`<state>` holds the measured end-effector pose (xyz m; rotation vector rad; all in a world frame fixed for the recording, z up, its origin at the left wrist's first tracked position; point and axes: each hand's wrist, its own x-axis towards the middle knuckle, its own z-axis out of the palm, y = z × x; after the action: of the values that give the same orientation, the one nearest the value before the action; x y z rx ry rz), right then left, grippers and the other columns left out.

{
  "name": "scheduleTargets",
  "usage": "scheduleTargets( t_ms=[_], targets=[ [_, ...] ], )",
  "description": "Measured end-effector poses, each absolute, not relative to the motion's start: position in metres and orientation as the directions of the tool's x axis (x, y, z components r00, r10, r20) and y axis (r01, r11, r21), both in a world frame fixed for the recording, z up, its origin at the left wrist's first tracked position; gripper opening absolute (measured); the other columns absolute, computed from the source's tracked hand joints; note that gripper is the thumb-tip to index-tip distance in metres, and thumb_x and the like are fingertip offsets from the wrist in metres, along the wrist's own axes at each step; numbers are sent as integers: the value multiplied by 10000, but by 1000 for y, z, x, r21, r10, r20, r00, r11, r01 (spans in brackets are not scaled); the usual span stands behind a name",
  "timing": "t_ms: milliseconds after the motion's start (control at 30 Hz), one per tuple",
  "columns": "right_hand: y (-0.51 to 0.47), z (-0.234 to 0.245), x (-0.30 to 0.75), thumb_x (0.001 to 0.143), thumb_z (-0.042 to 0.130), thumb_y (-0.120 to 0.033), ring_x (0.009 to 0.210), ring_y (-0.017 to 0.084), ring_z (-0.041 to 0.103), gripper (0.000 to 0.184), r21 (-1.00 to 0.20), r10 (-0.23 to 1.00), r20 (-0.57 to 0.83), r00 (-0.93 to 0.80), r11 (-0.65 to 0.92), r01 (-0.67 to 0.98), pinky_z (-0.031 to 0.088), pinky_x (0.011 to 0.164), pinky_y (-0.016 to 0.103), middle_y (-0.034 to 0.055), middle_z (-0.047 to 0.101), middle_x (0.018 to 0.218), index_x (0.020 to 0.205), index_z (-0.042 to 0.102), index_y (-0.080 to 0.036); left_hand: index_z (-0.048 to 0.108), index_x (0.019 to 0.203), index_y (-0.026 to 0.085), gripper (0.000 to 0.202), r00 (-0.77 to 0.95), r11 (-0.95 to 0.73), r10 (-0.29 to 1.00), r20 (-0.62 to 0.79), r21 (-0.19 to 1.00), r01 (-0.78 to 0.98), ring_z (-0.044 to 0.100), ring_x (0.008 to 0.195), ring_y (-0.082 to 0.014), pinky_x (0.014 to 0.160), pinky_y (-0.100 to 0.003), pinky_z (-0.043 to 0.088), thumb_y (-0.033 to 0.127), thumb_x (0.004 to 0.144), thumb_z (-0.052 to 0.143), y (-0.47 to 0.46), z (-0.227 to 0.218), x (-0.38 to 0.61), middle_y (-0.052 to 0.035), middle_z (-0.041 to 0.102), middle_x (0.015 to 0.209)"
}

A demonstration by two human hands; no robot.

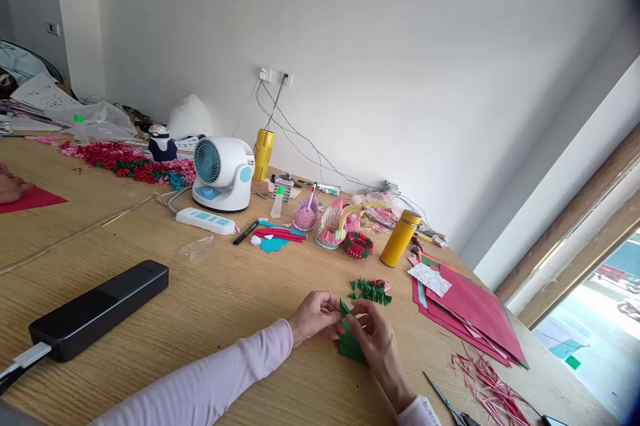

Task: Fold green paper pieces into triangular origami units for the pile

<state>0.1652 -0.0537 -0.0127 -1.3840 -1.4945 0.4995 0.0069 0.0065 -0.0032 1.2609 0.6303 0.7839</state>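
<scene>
My left hand [316,317] and my right hand [374,336] meet near the table's front edge. Between their fingertips is a small green piece of folded paper [344,307], pinched from both sides. Directly below it, green paper [351,346] lies on the table, partly covered by my right hand; a bit of red shows at its left edge. Just beyond my hands sits a pile of green folded paper pieces [371,291] with some pink among them. Scissors [447,401] lie to the right of my right forearm.
Red paper sheets [475,306] and thin pink strips [487,383] lie at right. Behind stand a yellow flask [400,238], woven paper swans [334,223], a red-green ring [359,246] and a white fan [225,173]. A black box [100,309] is at left. Another person's hand [10,186] touches red paper.
</scene>
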Motion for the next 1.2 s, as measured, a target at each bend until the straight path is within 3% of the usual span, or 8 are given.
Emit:
scheduleTargets(
  t_ms=[133, 233, 600, 700, 867, 1033, 1200],
  targets=[
    [-59, -12, 163, 844, 532, -348, 607, 157, 591, 198, -646, 864, 501, 49, 336, 686, 454, 574, 234, 25, 656, 723, 920, 639, -200, 556, 769, 114, 429, 646, 113, 763, 14, 981, -155, 627, 572, -169, 529, -304, 515, 424, 558, 766, 6, -4, 8, -3, 599, 625],
    [-60, -14, 166, 888, 461, -300, 635, 156, 607, 210, -578, 846, 533, -3, 367, 729, 455, 603, 229, 28, 666, 752, 916, 650, -213, 566, 772, 110, 427, 665, 118, 747, 7, 983, -144, 627, 571, -169, 528, -302, 513, 416, 557, 772, 5, -3, 6, 2, 598, 619],
    [-58, -11, 162, 860, 506, -355, 523, 154, 597, 228, -614, 861, 499, 98, 271, 741, 432, 528, 222, 16, 648, 605, 850, 658, -187, 604, 829, 94, 381, 674, 194, 738, -18, 963, -186, 658, 674, -176, 555, -263, 522, 376, 622, 754, 7, -5, 5, -32, 651, 700],
    [-59, -6, 158, 862, 496, -393, 482, 155, 583, 274, -715, 887, 434, 161, 230, 660, 422, 494, 225, 10, 610, 536, 787, 637, -170, 595, 818, 92, 369, 661, 215, 750, -30, 956, -201, 658, 656, -167, 544, -248, 526, 350, 618, 766, 7, -5, 5, -33, 649, 694],
    [-57, -4, 160, 829, 527, -481, 522, 161, 585, 349, -908, 949, 266, 169, 188, 375, 429, 462, 224, 26, 618, 589, 777, 630, -152, 564, 846, 107, 365, 625, 226, 780, -23, 942, -248, 670, 683, -171, 544, -237, 542, 332, 637, 761, 6, -2, 6, -35, 638, 754],
    [-56, -7, 162, 771, 600, -509, 529, 152, 572, 383, -968, 968, 192, 162, 159, 196, 414, 429, 214, 31, 615, 607, 754, 633, -127, 543, 832, 120, 339, 597, 102, 800, 65, 965, -242, 671, 691, -180, 528, -251, 555, 365, 677, 721, 3, 2, 6, -30, 612, 787],
    [-54, -7, 162, 732, 643, -514, 538, 159, 595, 391, -980, 973, 154, 169, 129, 150, 420, 417, 207, 28, 629, 596, 762, 652, -124, 552, 823, 123, 326, 558, -6, 822, 116, 981, -195, 663, 651, -172, 523, -263, 558, 388, 692, 689, 2, 3, 8, -25, 616, 733]
  ],
)
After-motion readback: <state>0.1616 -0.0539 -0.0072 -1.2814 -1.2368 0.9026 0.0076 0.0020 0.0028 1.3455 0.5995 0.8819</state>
